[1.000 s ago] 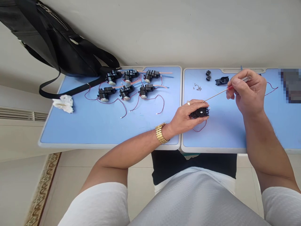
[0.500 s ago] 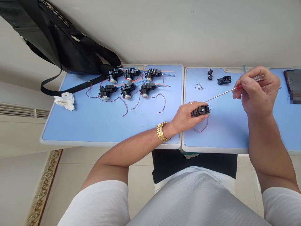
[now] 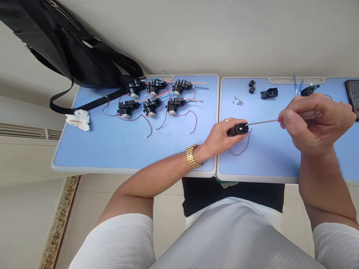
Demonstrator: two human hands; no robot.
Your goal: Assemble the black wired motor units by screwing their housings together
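Observation:
My left hand (image 3: 221, 136) grips a small black motor housing (image 3: 238, 130) between thumb and fingers, low over the right-hand blue table. A thin red-and-black wire (image 3: 243, 151) trails from the housing and curls on the tabletop. My right hand (image 3: 316, 121) is closed round the clear handle of a screwdriver (image 3: 265, 122) with a long metal shaft. The shaft points left, its tip at the upper right end of the housing; whether it sits on a screw is too small to tell.
Behind lie loose screws (image 3: 238, 101), two round black parts (image 3: 252, 86) and a black housing piece (image 3: 269, 93). A similar assembly (image 3: 310, 89) and a phone (image 3: 352, 95) are at right. Several wired motor units (image 3: 151, 106), crumpled tissue (image 3: 78, 118) and a black bag (image 3: 84, 48) occupy the left.
My right hand has moved right and down, bringing the screwdriver nearer level. Its tip now meets the housing's right end instead of the left hand's fingertips. The left hand has stayed nearly still.

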